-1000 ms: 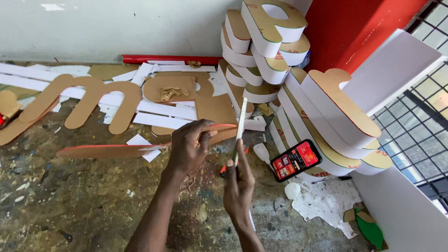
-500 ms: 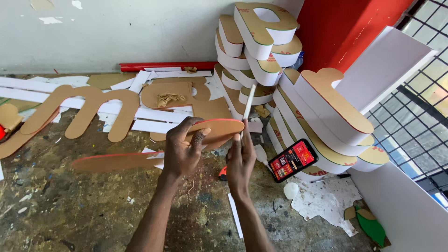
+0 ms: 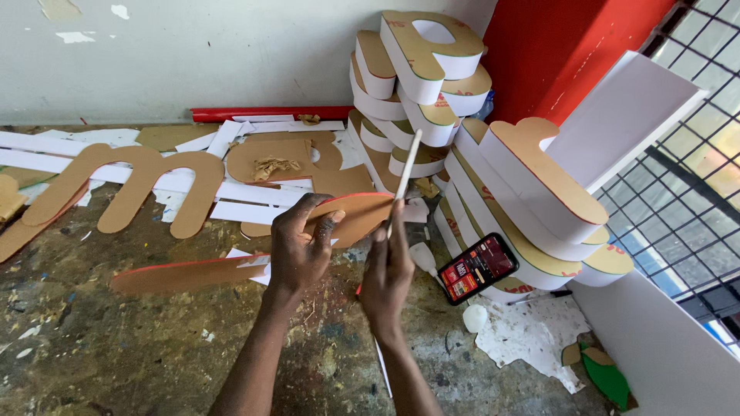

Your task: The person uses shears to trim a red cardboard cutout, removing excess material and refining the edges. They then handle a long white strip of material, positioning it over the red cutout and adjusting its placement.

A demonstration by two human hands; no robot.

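My left hand (image 3: 302, 248) grips a brown, red-edged curved letter piece (image 3: 356, 216), holding it tilted above the stained floor. My right hand (image 3: 388, 271) is closed around a long thin white strip (image 3: 406, 169) that rises past the piece's right end and also trails down below my wrist. The strip runs against the piece's edge. A second long brown cut-out (image 3: 189, 273) lies on the floor just left of my left hand.
A stack of thick white-sided brown-faced letters (image 3: 462, 131) stands close on the right. A phone with a lit screen (image 3: 478, 268) leans against it. Flat brown letter shapes (image 3: 135, 185) and white strips (image 3: 254, 192) litter the floor behind. A metal grille (image 3: 686, 200) is at far right.
Both hands have lifted the curved piece and strip slightly and brought them closer together. The view has shifted a little.
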